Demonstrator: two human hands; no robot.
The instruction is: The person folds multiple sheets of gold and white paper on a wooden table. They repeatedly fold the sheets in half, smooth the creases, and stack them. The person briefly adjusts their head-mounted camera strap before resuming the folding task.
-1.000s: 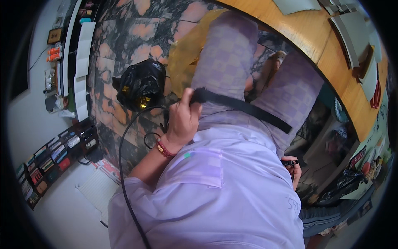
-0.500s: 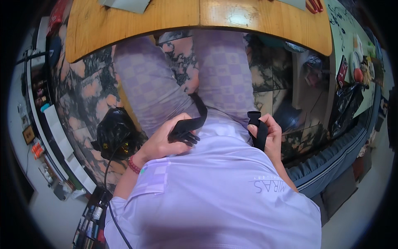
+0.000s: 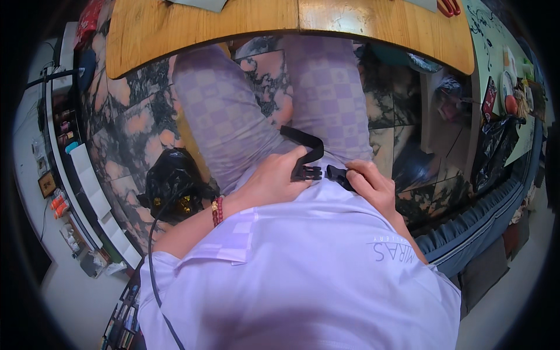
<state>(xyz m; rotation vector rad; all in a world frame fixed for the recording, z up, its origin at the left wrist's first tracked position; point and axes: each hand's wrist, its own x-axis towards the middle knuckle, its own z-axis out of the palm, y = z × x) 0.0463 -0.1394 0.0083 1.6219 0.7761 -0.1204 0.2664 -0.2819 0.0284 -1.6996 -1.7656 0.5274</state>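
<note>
My left hand [image 3: 279, 177] is closed on the black pronged half of a side-release buckle [image 3: 308, 172], its prongs facing right. A black webbing strap [image 3: 309, 142] loops up from that half and trails over my lap. Close to the prongs, my right hand [image 3: 373, 184] pinches the black socket half of the buckle [image 3: 336, 173], its mouth turned left. A small gap separates the two halves. Both sit at my waist, in front of my pale lilac shirt [image 3: 326, 256] and checked trousers [image 3: 326, 93]. The strap behind the socket half is mostly hidden by my right hand.
A wooden table [image 3: 233, 29] edges over my knees, with red-handled scissors [image 3: 448, 8] at its far right. A black plastic bag [image 3: 172, 181] stands on the marbled floor to my left. A thin black cable [image 3: 153, 251] runs along my left side. A blue padded seat [image 3: 466, 233] lies at right.
My hands have come together at my waist. The left hand moved right with the pronged half, and the right hand turned the socket half to face it.
</note>
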